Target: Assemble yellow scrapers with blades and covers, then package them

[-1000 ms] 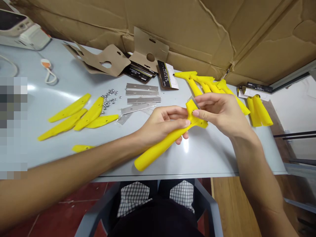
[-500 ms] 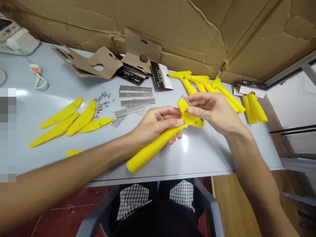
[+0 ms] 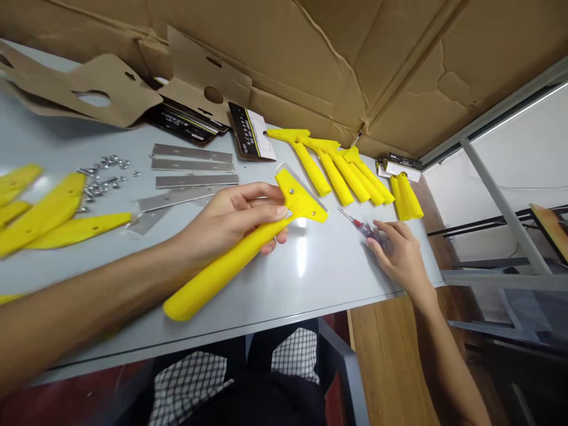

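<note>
My left hand (image 3: 248, 216) is wrapped round the neck of a yellow scraper (image 3: 222, 272). The scraper's wide head points up and right, with a screw in each of its two holes and a thin blade along its far edge. To the right, my right hand (image 3: 397, 251) has its thumb and fingers around the handle of a small screwdriver (image 3: 367, 231) with a red collar. The screwdriver's tip points up and left, towards the scraper head but apart from it.
Metal blades (image 3: 193, 166) and loose screws (image 3: 104, 177) lie left of centre. Yellow plates (image 3: 48, 219) are at the left, yellow handles (image 3: 313, 168) at the back. Brown card sleeves (image 3: 208, 77) stand against the cardboard (image 3: 310, 59). The table edge (image 3: 284, 322) runs near my lap.
My right hand has left the scraper head and moved right and down to the screwdriver. My left hand still holds the scraper. The view has shifted to the right.
</note>
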`<state>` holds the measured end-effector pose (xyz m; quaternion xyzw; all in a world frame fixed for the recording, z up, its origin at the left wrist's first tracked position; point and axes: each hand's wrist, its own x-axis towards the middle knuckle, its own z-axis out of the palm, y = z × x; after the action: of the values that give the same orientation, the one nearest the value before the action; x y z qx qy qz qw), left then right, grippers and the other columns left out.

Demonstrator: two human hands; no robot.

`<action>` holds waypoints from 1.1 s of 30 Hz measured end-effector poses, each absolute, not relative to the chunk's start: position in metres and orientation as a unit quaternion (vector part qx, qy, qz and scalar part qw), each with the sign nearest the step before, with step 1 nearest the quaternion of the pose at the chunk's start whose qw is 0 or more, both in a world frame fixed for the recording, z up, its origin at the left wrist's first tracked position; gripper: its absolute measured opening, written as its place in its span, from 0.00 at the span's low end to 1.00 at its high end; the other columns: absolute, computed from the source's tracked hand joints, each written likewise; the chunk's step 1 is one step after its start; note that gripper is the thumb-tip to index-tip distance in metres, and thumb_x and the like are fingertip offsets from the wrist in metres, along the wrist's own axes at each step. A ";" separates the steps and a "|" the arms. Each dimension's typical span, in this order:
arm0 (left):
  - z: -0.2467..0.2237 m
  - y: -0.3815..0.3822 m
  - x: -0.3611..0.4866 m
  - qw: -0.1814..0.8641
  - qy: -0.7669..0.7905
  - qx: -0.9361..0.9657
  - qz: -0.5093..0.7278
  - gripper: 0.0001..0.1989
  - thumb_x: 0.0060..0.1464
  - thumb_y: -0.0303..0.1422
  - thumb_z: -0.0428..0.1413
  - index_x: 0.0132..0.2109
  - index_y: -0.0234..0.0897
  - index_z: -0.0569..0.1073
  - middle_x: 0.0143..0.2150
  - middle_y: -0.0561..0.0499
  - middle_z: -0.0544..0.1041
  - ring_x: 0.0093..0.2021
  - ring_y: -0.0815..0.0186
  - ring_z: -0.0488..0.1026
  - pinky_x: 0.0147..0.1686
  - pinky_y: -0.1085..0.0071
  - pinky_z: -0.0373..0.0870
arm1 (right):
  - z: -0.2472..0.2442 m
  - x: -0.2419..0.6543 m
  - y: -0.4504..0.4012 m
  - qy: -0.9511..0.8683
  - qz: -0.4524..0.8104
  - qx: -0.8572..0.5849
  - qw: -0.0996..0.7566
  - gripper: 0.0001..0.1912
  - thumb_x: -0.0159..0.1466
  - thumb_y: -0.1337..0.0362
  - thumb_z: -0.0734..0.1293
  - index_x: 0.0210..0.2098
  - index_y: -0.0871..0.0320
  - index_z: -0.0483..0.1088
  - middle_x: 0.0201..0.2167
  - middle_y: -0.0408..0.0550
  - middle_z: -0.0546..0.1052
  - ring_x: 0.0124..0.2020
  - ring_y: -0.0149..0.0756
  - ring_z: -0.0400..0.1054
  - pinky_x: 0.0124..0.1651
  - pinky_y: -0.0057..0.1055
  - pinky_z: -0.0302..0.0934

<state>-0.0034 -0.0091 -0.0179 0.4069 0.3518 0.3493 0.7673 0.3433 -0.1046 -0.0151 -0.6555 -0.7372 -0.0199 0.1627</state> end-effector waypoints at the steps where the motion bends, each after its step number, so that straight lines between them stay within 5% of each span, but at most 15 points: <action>1: -0.018 -0.009 -0.003 0.764 0.353 0.410 0.352 0.14 0.54 0.34 0.70 0.42 0.40 0.74 0.24 0.52 0.79 0.17 0.68 0.73 0.17 0.76 0.67 | -0.022 0.345 -0.101 -0.741 -0.007 -0.652 0.164 0.20 0.71 0.55 0.70 0.57 0.58 0.78 0.49 0.61 0.80 0.50 0.53 0.76 0.54 0.52 0.72; 12: -0.013 -0.007 -0.003 0.750 0.356 0.416 0.372 0.15 0.54 0.33 0.69 0.43 0.39 0.72 0.24 0.51 0.79 0.18 0.67 0.74 0.18 0.76 0.68 | -0.020 0.312 -0.077 -0.750 0.086 -0.575 0.315 0.07 0.70 0.61 0.70 0.46 0.54 0.80 0.40 0.52 0.81 0.38 0.43 0.75 0.40 0.41 0.71; 33: -0.013 -0.010 -0.002 0.757 0.326 0.432 0.365 0.09 0.59 0.28 0.66 0.43 0.36 0.73 0.24 0.50 0.81 0.19 0.68 0.75 0.20 0.77 0.71 | 0.023 0.259 -0.067 -0.823 -0.059 -0.455 0.334 0.13 0.69 0.71 0.71 0.50 0.50 0.79 0.39 0.47 0.78 0.33 0.37 0.76 0.33 0.37 0.75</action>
<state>-0.0021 -0.0104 -0.0128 0.4319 0.3261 0.3653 0.7574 0.2588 -0.0666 0.0230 -0.4554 -0.8233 -0.0585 0.3338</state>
